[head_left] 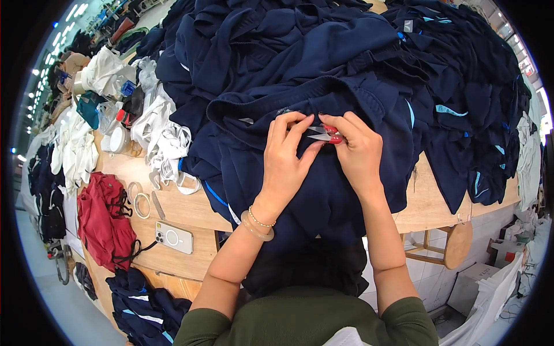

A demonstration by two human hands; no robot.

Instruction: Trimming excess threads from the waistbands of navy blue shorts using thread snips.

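A navy garment with a gathered elastic waistband (271,95), likely trousers, lies spread in front of me. My left hand (287,150) has its fingers curled on the cloth just below the waistband. In my right hand (359,150) are small thread snips (332,138) with red handles, their pointed metal blades turned left toward my left fingertips. The blades look slightly parted. Both hands are close together over the garment. Any thread between them is too fine to make out.
Heaps of navy garments (242,40) cover the wooden table (190,207). To the left are white cloth strips (164,144), a dark red bag (104,216), tape rolls (141,205) and a phone (174,237). A wooden stool (457,245) stands at the lower right, beside boxes (473,282).
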